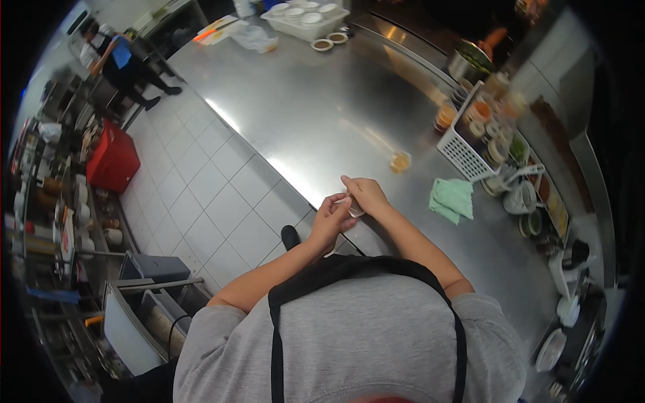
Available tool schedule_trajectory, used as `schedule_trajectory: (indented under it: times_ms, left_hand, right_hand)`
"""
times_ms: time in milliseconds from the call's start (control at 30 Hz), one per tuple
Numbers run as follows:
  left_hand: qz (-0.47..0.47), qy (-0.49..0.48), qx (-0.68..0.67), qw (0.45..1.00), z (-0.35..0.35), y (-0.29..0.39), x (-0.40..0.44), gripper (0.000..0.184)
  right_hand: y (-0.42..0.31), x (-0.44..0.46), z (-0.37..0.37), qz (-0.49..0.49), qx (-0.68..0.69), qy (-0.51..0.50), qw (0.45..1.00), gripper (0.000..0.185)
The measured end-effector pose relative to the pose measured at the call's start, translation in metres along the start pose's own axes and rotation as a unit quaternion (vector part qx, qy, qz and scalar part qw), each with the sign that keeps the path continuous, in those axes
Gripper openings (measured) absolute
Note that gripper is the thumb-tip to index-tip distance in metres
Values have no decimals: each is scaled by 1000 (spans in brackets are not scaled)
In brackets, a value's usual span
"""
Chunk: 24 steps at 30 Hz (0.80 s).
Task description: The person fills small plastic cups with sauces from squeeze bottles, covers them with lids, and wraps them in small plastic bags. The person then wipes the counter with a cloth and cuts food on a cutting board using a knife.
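The left hand (329, 219) and the right hand (365, 195) are closed together on a small clear plastic piece (356, 211), while a small clear cup with amber content (400, 161) stands apart on the grey steel table (295, 121), ahead and rightward, nearer the right hand.

Bright white light bounces off the wide, flat, silver metal table (302, 101), making shiny white glare along its left edge, while the top right is dim. The sides bend round, with black corners. The faraway person in white and black clothes (124, 77) looks fuzzy.
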<state>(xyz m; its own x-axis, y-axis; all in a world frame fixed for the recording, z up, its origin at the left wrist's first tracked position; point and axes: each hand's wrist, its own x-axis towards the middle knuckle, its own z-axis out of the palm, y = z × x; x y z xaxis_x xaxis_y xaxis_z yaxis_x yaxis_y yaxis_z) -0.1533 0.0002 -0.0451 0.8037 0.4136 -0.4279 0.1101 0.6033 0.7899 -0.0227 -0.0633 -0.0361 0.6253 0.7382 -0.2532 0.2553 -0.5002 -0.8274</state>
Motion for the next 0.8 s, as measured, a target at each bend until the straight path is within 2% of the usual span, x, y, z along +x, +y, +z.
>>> schedule_trajectory:
  times_ms: [33, 67, 300, 400, 467, 500, 567, 600, 633, 700, 767, 800]
  left_hand:
    - [-36, -16, -20, 999, -7, 7, 5, 40]
    - [-28, -19, -2, 999, -14, 11, 6, 37]
    - [16, -12, 19, 1000, -85, 62, 35, 40]
    - [21, -10, 30, 999, -132, 91, 58, 38]
    - [24, -27, 27, 999, -157, 124, 70, 37]
    - [22, -38, 25, 999, -170, 138, 75, 36]
    - [19, -30, 7, 999, -205, 164, 87, 36]
    - [29, -2, -8, 1000, -223, 178, 92, 35]
    - [37, 25, -24, 999, -241, 191, 97, 35]
    - [34, 45, -33, 998, -279, 211, 108, 38]
    - [55, 96, -86, 990, -307, 234, 121, 42]
    - [58, 96, -92, 989, -320, 246, 129, 45]
  right_hand:
    - [-8, 5, 2, -11, -36, -16, 999, 51]
    - [-10, 12, 8, -51, -27, -1, 998, 50]
    - [-54, 80, 67, -83, -68, -17, 994, 48]
    - [-88, 112, 93, -30, -76, -23, 996, 48]
    - [-109, 127, 92, -91, -118, 5, 989, 44]
    - [-113, 131, 84, -72, -86, 66, 992, 37]
    - [-123, 127, 33, -55, -225, 277, 933, 33]
    - [-101, 128, 5, -29, -317, 341, 885, 37]
    - [-73, 122, -22, 50, -365, 352, 860, 42]
    - [-19, 89, -49, 250, -410, 312, 820, 53]
    - [38, 76, -52, 364, -416, 256, 793, 53]
    - [51, 69, -34, 327, -385, 301, 809, 52]
